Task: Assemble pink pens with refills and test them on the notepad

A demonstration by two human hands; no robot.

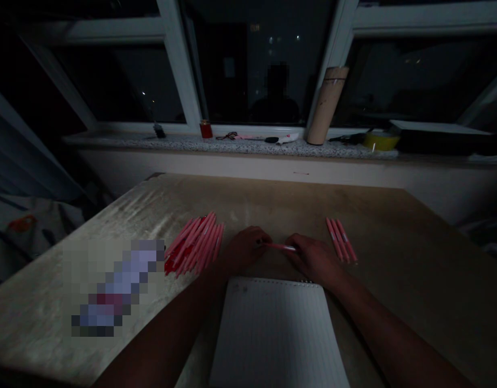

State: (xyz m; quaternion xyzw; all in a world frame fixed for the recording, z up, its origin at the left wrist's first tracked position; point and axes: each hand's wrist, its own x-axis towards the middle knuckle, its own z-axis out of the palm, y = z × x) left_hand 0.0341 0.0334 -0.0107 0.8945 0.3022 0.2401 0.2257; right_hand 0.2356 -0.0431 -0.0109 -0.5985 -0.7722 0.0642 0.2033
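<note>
from the head view i take the spiral notepad (276, 334) as my landmark: just beyond its top edge both my hands meet on one pink pen (278, 247), which lies with its long axis running left to right between them, level with the table (394, 302). my left hand (244, 250) has its fingers curled closed around the pen's left end, and my right hand (311, 256) pinches the right end, so neither hand is nearer; it spans the gap. to the notepad's upper left sits a fanned pile of pink pens (195, 245), too many and too overlapped to count. to its upper right lie three pink pens (341, 240), side by side, touching.
</note>
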